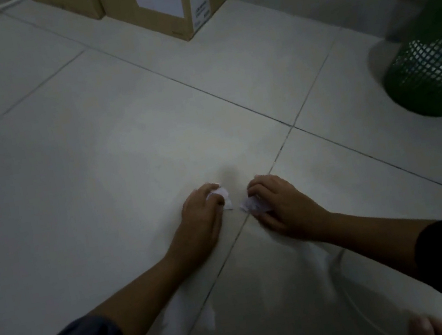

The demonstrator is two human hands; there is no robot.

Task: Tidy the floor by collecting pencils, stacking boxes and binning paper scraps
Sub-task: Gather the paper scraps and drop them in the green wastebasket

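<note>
Paper-scrap step in progress. Left hand (203,214) down at floor level, fingers curled round a crumpled white scrap (223,196) that pokes out past the fingertips. Right hand (279,204) just beside it, fingers bent and clamped on a second scrap (252,203). The two hands are near each other but apart, over a grout line of the tiled floor (94,160).

Progress (judgement):
- Boxes: two cardboard boxes (155,1) stand side by side at far wall, touching; tops out of view, so can't tell if anything is stacked on them.
- Pencils: none visible in view; can't say whether collected or just out of frame.
- Scraps: two in hand, not yet binned. Pale blurred patches on floor near forearms, poss. more paper or glare, too smeared to tell.

Containers:
- Green mesh bin (432,65) at right, upright, well apart from the hands. White shows through the mesh, prob. paper inside, but blur makes it uncertain.

Next likely needs a reach right to the bin w/ both scraps.
</note>
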